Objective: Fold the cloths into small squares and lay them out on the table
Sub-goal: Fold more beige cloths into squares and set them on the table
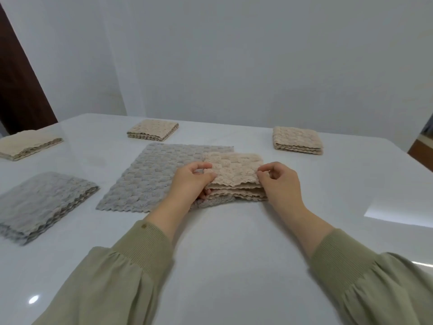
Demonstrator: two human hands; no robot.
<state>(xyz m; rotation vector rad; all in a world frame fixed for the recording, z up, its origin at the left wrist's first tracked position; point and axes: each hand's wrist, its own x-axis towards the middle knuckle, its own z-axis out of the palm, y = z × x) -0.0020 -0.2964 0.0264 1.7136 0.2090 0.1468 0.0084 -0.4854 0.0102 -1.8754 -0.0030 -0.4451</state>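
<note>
We are noting a beige cloth (234, 170), folded into a layered square, lying on the near right corner of a grey cloth (150, 179) that is spread flat on the white table (234, 242). The left hand (194, 181) is gripping the beige cloth's left edge, with the thumb on top and the fingers curled beneath the layers. The right hand (280, 181) is sitting against the right edge with its fingers curled. We are unable to tell whether it is pinching the fabric.

We are also recording a folded grey square (42, 200) at the near left. Three folded beige squares are lying well apart along the far side: one at far left (28, 145), one at centre (152, 130) and one at right (297, 140).
</note>
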